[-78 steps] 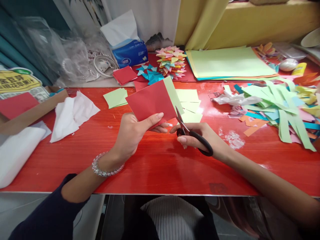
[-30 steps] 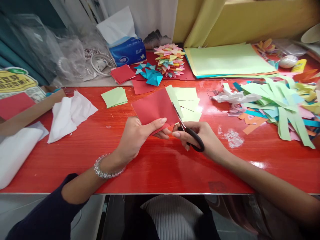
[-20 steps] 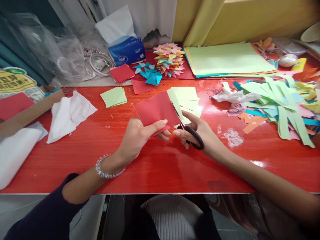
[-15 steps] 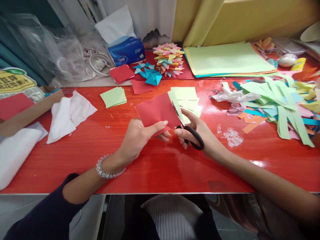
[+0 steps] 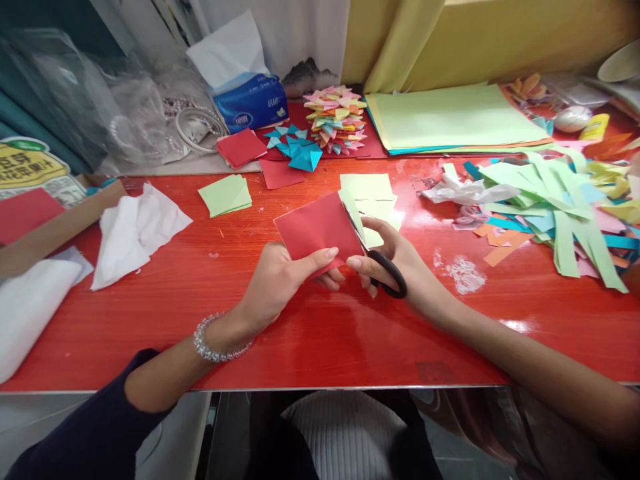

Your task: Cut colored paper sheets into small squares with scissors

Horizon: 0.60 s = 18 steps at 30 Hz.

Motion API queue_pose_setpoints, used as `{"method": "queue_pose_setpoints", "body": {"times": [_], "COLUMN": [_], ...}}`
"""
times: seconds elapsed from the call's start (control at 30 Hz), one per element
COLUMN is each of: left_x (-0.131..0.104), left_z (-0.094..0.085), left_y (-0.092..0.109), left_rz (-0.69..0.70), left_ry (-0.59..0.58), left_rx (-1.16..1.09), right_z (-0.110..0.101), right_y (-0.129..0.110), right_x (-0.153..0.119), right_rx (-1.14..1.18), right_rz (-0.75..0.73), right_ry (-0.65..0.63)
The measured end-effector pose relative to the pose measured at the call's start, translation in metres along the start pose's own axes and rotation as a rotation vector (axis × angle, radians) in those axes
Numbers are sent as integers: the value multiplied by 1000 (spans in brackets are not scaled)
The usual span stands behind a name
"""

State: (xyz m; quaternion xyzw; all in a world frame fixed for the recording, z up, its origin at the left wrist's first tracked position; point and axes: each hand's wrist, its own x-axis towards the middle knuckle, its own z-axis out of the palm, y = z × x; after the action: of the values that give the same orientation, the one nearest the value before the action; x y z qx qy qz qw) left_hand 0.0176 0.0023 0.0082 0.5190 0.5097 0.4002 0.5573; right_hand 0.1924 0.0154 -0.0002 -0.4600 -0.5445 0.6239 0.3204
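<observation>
My left hand (image 5: 287, 280) pinches a red paper square (image 5: 313, 230) by its lower edge, thumb on top and fingers beneath. A strip of light green paper (image 5: 353, 212) shows along the right edge of the red square. My right hand (image 5: 387, 257) is closed around black-handled scissors (image 5: 395, 275), whose blades lie along that right edge. Both hands are above the table. Under and behind the scissors lie pale green paper pieces (image 5: 367, 187). How far the cut has run is hard to make out.
Left of my hands lies a light green paper stack (image 5: 225, 195). Behind are red squares (image 5: 241, 148), blue folded stars (image 5: 305, 157), a colourful folded-paper stack (image 5: 336, 120), a tissue pack (image 5: 253, 103) and large green sheets (image 5: 450, 120). Paper strips (image 5: 565, 220) pile up at right; a crumpled tissue (image 5: 137, 233) lies left.
The red square in my left hand has shifted slightly down and to the right, towards the scissors. The scissor blades look nearer together. My right hand has barely moved.
</observation>
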Motion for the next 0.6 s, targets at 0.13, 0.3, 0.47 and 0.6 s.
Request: {"method": "queue_pose_setpoints", "body": {"times": [0.13, 0.3, 0.47, 0.6], "left_x": [0, -1, -2, -2], "left_z": [0, 1, 2, 2], "left_y": [0, -2, -3, -3], "left_rz": [-1, -25, -9, -7], "left_ry": [-8, -37, -58, -90], "left_rx": [-6, -48, -69, -40], "right_z": [0, -1, 0, 0], "right_y": [-1, 0, 0, 1], "right_x": [0, 1, 0, 0], "right_rx": [-10, 2, 12, 15], "right_rz": [-5, -22, -15, -37], "right_ry": [11, 8, 19, 30]}}
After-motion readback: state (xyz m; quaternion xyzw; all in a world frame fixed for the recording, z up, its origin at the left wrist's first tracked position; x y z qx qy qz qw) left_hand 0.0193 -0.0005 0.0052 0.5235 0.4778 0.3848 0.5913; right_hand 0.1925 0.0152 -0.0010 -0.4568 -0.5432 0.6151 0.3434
